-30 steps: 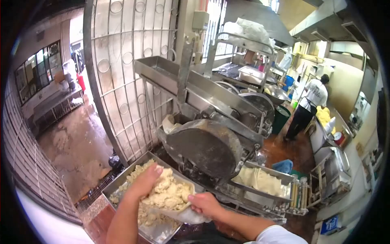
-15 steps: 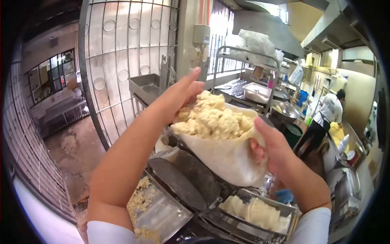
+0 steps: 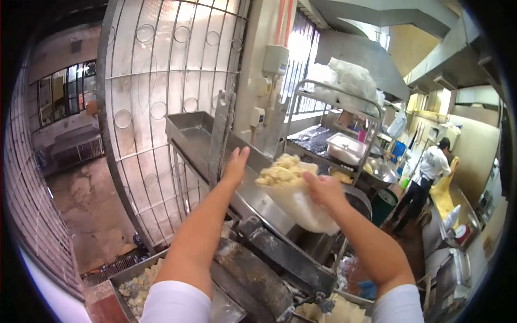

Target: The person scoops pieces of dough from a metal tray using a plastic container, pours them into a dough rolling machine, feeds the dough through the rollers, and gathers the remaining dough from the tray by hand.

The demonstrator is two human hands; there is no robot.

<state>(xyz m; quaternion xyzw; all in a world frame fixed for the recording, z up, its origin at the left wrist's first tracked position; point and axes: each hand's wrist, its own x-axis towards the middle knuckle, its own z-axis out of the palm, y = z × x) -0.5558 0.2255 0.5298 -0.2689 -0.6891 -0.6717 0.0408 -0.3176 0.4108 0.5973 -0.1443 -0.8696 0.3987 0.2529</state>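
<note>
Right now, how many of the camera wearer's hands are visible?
2: the left hand, before the metal trough, and the right hand, gripping the white scoop heaped with dough.

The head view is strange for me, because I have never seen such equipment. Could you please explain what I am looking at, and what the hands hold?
There is no robot, only a person wearing a camera on the head. It looks forward and down at the person's two bare hands. The right hand holds a pale scoop heaped with lumpy dough. The left hand is open, apart from the scoop, near a metal trough, and seems to hold nothing. Closer to the camera sits a machine. At lower left, a tray holds more dough. Farther back, at right, another person stands.
</note>
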